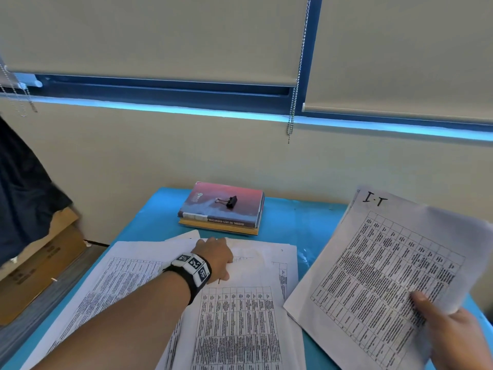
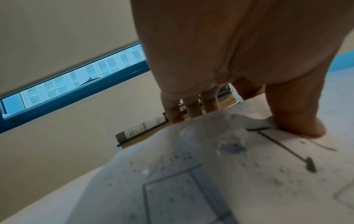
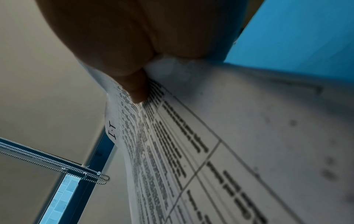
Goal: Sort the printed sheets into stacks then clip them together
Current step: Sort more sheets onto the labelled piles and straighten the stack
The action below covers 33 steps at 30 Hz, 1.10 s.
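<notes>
Printed table sheets [image 1: 234,329] lie spread and overlapping on the blue table [image 1: 301,222]. My left hand [image 1: 217,259] reaches to their far edge; in the left wrist view the thumb [image 2: 298,121] presses on top of a raised sheet [image 2: 201,166] and the fingers [image 2: 191,106] curl behind its edge, pinching it. My right hand [image 1: 429,308] holds a stack of sheets marked "I.T" [image 1: 378,276] tilted above the table's right side, thumb [image 3: 138,91] on top of this stack [image 3: 210,151]. A black binder clip [image 1: 227,201] rests on the books.
Two stacked books [image 1: 221,212] lie at the table's far edge against the wall, just beyond my left hand. A cardboard box [image 1: 40,268] and dark cloth [image 1: 24,196] stand off the table's left side. A blind chain [image 1: 293,102] hangs above.
</notes>
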Each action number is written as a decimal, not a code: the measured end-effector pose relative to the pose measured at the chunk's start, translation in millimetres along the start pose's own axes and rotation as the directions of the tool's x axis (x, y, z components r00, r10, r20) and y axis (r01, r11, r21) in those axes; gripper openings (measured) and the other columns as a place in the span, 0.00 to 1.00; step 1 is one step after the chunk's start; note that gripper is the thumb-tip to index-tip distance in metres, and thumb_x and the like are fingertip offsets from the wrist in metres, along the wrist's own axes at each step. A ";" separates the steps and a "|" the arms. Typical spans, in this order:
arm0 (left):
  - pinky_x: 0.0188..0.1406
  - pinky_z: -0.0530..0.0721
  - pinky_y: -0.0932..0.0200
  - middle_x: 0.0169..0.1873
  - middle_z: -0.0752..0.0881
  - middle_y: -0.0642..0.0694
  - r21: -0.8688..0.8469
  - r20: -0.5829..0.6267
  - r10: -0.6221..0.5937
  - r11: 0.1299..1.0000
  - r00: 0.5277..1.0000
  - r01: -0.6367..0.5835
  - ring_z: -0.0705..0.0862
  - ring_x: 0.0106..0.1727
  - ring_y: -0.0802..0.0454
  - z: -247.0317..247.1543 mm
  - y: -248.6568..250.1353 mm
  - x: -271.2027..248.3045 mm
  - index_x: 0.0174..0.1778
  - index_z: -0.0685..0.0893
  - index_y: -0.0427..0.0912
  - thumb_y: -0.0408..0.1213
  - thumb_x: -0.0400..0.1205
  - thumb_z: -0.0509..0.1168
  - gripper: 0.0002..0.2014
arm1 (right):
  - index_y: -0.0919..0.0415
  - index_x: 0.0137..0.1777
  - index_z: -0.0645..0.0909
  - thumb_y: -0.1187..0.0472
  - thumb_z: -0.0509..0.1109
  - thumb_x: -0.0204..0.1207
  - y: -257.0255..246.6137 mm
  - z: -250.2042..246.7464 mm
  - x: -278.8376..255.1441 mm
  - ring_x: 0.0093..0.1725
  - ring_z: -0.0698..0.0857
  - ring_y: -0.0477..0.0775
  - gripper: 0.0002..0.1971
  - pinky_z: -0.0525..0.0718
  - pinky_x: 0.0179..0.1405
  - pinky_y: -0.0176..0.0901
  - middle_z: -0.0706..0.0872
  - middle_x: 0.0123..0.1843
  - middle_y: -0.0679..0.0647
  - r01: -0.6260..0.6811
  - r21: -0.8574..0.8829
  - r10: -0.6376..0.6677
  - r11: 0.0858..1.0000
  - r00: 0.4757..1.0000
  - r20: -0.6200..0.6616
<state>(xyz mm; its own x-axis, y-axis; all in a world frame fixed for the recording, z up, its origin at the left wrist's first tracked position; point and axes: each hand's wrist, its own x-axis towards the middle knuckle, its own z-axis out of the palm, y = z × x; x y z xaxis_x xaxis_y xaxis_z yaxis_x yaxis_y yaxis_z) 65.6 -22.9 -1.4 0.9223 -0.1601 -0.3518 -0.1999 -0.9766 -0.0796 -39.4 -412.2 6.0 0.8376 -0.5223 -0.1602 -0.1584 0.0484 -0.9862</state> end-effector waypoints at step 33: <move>0.62 0.80 0.50 0.60 0.82 0.48 -0.364 -0.358 0.161 0.883 0.920 -0.296 0.82 0.58 0.49 -152.0 -20.2 -94.5 0.48 0.87 0.43 0.47 0.79 0.72 0.11 | 0.57 0.39 0.88 0.57 0.73 0.78 -81.4 47.9 -4.8 0.43 0.89 0.62 0.08 0.89 0.44 0.52 0.92 0.33 0.43 0.373 -0.076 -0.365 0.925 0.926 0.099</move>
<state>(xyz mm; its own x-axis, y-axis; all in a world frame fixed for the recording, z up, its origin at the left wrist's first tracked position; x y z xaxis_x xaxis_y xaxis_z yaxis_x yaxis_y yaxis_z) 32.7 -9.9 175.2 0.9344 -0.3562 -0.0024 -0.3295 -0.8671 0.3735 -5.5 -372.9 85.0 0.8851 -0.4166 0.2075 0.1262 -0.2143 -0.9686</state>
